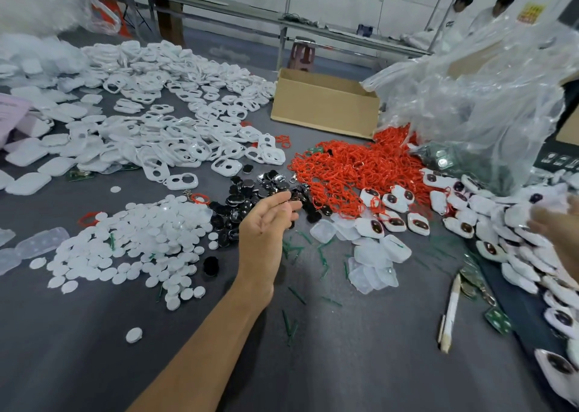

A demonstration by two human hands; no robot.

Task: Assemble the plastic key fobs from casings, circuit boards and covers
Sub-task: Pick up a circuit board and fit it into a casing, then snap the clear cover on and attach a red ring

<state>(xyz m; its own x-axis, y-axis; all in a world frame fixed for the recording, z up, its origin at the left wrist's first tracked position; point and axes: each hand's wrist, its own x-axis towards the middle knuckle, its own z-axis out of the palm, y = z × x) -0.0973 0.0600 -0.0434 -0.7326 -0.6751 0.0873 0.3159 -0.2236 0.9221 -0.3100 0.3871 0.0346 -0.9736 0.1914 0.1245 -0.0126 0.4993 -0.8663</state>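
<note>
While the left hand [269, 220] hangs over the black pieces [247, 203] w/ fingers [282, 196] straight and loose, holding nothing, it looks set to pick one; parts lie heaped by type, prob. for quick reach: white casings [175, 148] far left, round white covers [141, 239] near left, red loops [351, 167] centre, assembled fobs [391, 220] right; right hand [557, 227] is blurred at the frame edge above those fobs, grip can't be told; bare grey table [360, 364] nearest the person leaves room to work.
</note>
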